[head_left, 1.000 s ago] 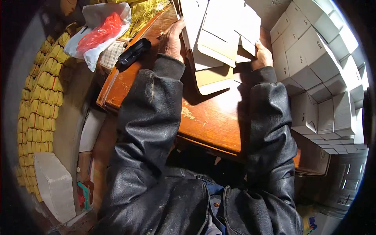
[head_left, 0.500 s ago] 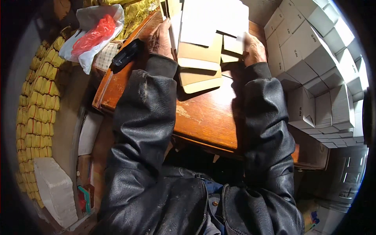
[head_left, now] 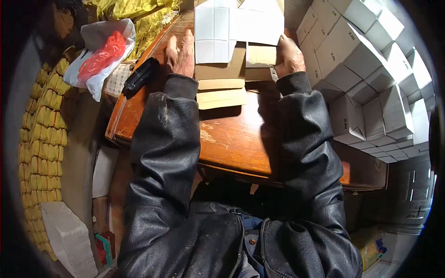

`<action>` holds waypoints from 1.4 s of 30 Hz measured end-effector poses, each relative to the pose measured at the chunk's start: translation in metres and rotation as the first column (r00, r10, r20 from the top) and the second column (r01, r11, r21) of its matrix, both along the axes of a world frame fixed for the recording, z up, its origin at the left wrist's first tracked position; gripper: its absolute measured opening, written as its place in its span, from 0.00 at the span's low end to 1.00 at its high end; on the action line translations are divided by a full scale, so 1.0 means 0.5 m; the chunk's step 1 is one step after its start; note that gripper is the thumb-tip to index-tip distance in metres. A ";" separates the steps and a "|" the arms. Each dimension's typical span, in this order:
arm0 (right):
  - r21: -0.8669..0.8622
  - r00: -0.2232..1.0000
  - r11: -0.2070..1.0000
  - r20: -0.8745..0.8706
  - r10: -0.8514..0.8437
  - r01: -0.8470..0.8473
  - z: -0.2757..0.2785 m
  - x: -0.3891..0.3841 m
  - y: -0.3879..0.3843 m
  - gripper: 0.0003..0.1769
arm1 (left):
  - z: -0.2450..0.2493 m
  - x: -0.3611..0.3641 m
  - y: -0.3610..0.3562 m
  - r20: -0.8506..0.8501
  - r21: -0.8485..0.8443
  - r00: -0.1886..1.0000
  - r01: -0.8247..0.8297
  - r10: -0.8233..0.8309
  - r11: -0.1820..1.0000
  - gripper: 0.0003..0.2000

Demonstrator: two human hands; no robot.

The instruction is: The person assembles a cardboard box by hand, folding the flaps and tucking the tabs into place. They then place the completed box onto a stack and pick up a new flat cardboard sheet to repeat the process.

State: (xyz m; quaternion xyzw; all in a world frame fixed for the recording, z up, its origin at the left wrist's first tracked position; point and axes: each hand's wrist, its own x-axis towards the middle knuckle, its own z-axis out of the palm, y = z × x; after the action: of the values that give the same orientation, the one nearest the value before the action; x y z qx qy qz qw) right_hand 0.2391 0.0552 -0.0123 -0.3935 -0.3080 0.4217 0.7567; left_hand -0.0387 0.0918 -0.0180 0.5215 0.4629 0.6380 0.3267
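Note:
A stack of flat, unfolded cartons (head_left: 212,28), white outside and brown inside, lies on the wooden desk before me. Its pieces overlap unevenly, with brown flaps (head_left: 221,99) sticking out toward me. My left hand (head_left: 181,55) stands along the left edge of the stack, open, thumb and fingers pointing away from me. At the right edge, my right hand (head_left: 290,56) has its thumb stretched up against the cartons; its lower fingers are partly hidden. Both arms are in black leather sleeves.
The wooden desk (head_left: 232,139) has a worn finish. White boxes (head_left: 347,118) are piled high on the right. A black object (head_left: 140,77) lies at the desk's left edge, near a white bag (head_left: 98,88) with a red bag (head_left: 104,56). Yellow bundles (head_left: 45,150) are stacked at far left.
The cartons have shifted left and been turned straighter. My left hand has come off the stack's side with its fingers raised; my right hand has moved slightly left along with the cartons.

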 end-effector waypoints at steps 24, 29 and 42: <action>0.129 0.530 0.987 0.833 -0.159 0.092 0.082 0.002 -0.295 0.32 | 0.075 0.107 -0.188 -0.019 0.175 0.633 0.764 -0.774 0.621 0.40; 0.115 0.459 0.993 0.880 -0.121 0.040 0.076 0.025 -0.336 0.31 | 0.056 0.124 -0.186 0.028 0.010 0.665 0.747 -0.747 0.665 0.33; 0.066 0.449 0.998 0.892 -0.050 -0.019 0.054 0.025 -0.357 0.23 | 0.061 0.142 -0.186 0.081 -0.079 0.601 0.799 -0.795 0.596 0.34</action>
State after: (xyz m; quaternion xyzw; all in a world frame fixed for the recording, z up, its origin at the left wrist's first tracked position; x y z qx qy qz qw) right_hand 0.2518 -0.1235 0.0147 -0.5337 -0.6694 0.1350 0.4989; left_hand 0.0322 -0.0013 0.0126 0.6428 0.2088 0.4089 0.6131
